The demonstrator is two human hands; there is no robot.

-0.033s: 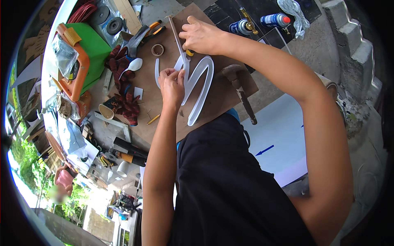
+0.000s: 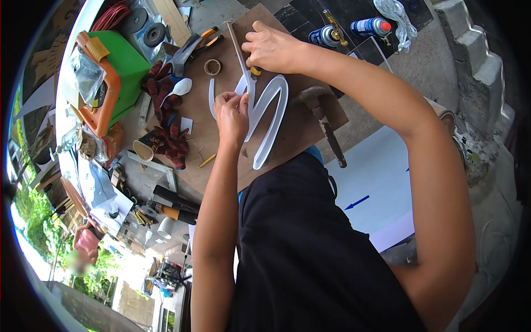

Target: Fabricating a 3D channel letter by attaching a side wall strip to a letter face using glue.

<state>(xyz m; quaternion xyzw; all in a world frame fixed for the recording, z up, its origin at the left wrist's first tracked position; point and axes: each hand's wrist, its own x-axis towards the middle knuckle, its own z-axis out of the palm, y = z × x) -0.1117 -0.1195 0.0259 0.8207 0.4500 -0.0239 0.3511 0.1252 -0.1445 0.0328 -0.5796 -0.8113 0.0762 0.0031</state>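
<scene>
On the brown board [image 2: 298, 130] lies a curved white letter-like shape [image 2: 271, 110] with raised edges. My left hand [image 2: 230, 113] is closed, pinching a bent white strip [image 2: 251, 91] by the shape's left part. Farther off, my right hand [image 2: 271, 48] has its fingers curled against the strip's long, straight far section, with the fingertips partly hidden. A small yellow and dark object [image 2: 255, 71] shows just under the right hand; its kind is unclear. A tape roll [image 2: 212, 67] lies left of the strip, and a hammer [image 2: 322, 124] rests to the right.
Dark red gloves [image 2: 171, 145], a white spoon [image 2: 180, 87], a paper cup [image 2: 145, 149] and orange-handled pliers [image 2: 207, 41] lie at left. Beyond them stands a green and orange box [image 2: 119, 83]. Blue cans [image 2: 368, 27] stand far right. A person [image 2: 87, 243] is in the background.
</scene>
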